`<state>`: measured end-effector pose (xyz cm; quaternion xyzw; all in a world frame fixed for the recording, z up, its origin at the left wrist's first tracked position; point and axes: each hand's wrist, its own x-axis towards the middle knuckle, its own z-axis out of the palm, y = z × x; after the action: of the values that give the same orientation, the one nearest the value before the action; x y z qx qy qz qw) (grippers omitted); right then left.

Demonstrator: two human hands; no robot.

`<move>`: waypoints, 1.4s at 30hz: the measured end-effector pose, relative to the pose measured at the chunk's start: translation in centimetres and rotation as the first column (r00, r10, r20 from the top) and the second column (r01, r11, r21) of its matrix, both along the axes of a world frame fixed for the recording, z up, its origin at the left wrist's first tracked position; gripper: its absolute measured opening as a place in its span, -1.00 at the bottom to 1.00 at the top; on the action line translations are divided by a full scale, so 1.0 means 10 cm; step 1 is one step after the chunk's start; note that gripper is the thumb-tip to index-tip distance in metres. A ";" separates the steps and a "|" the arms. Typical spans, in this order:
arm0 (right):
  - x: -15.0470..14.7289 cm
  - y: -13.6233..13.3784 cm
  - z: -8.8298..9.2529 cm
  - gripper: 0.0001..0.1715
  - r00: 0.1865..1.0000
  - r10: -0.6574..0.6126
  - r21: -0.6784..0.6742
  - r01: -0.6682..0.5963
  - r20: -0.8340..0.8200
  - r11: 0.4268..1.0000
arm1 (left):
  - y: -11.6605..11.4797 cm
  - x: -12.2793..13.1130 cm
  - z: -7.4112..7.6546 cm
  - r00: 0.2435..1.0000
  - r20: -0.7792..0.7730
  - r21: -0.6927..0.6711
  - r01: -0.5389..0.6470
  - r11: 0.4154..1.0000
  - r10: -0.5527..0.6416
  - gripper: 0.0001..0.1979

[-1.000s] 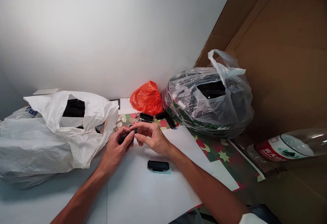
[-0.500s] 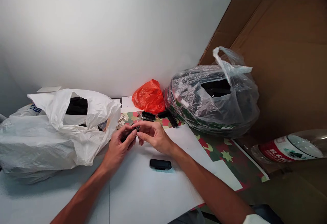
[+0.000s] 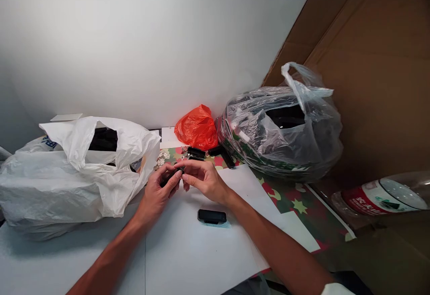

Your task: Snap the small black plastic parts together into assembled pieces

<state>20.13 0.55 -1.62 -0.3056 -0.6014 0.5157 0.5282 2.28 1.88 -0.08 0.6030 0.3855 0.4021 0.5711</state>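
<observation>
Both hands meet over the white sheet. My left hand (image 3: pixel 161 184) is closed around a small black plastic piece (image 3: pixel 167 180), mostly hidden by the fingers. My right hand (image 3: pixel 204 179) pinches at the right end of that piece, thumb and forefinger close together; a tiny part there is too small to name. Below and to the right, a separate black oblong plastic part (image 3: pixel 212 216) lies on the sheet over a pale blue patch. Beyond my fingers lie more black parts (image 3: pixel 196 153) and a scatter of small metal pieces (image 3: pixel 162 158).
A white plastic bag (image 3: pixel 67 187) with black items stands at left. A red bag (image 3: pixel 196 127) sits by the wall, beside a big clear bag (image 3: pixel 278 138) of dark items. A labelled plastic bottle (image 3: pixel 379 198) lies at right near brown cardboard (image 3: pixel 376 84).
The whole view has shifted very slightly. My hands keep nearly the same hold on the black piece, and the other things lie as before.
</observation>
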 end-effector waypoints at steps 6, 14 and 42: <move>0.00 0.00 -0.01 -0.58 1.000 0.000 -0.006 0.001 0.009 1.000 | -0.01 0.00 0.03 1.000 -0.011 0.004 -0.009 1.000 0.010 -0.56; 0.00 0.00 -0.03 -0.56 1.000 0.014 -0.008 -0.014 -0.009 1.000 | -0.01 -0.01 0.03 1.000 -0.010 0.002 -0.010 1.000 0.010 -0.56; 0.01 0.01 -0.06 -0.57 0.999 0.024 -0.029 -0.025 -0.041 0.999 | -0.03 -0.01 0.04 0.999 -0.006 0.044 -0.041 0.998 0.041 -0.61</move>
<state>20.22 0.64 -2.24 -0.2956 -0.5864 0.5372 0.5293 2.19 1.58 0.29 0.6087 0.3909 0.4198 0.5481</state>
